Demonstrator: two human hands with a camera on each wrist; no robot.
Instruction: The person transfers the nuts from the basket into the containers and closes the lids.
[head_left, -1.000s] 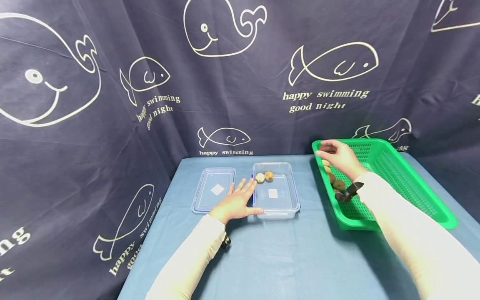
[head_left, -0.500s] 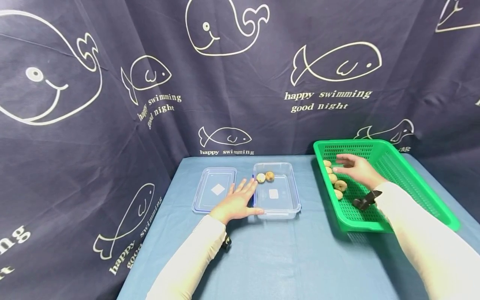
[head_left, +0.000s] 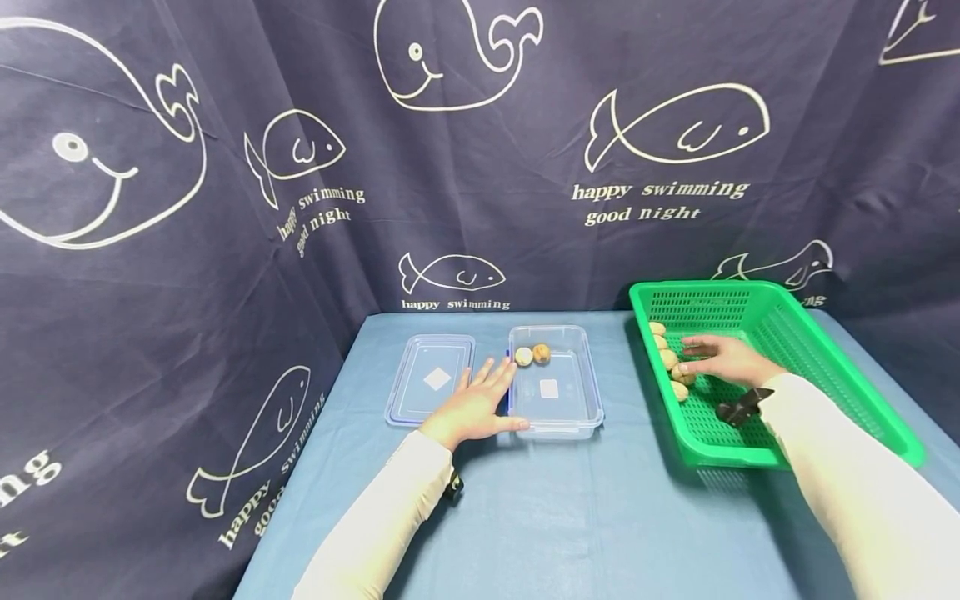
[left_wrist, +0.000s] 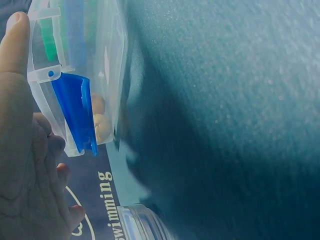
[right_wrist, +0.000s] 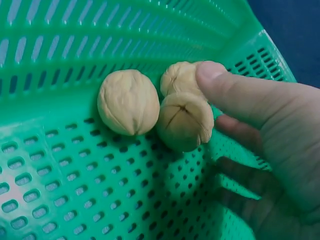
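Note:
My left hand (head_left: 468, 410) lies with spread fingers against the left side of a clear plastic food container (head_left: 562, 412); in the left wrist view its thumb is by the rim and a blue clip (left_wrist: 76, 112) hangs down. Two walnuts (head_left: 542, 353) sit in the container's far left corner. Inside a green basket (head_left: 678, 437), my right hand (head_left: 731, 360) reaches toward several walnuts (head_left: 668, 359) along the left wall. The right wrist view has the thumb and fingers parted beside a walnut (right_wrist: 185, 122), thumb tip overlapping the one behind; another walnut (right_wrist: 129, 102) lies to its left.
The container's clear lid (head_left: 427, 392) with a blue edge lies flat on the blue tablecloth (head_left: 540, 517), left of the container. A dark curtain (head_left: 525, 217) printed with whales and fish hangs behind and to the sides.
My right hand has moved from the basket's far left rim down into the basket, toward the walnuts, its fingers parted. The left hand stays at the container.

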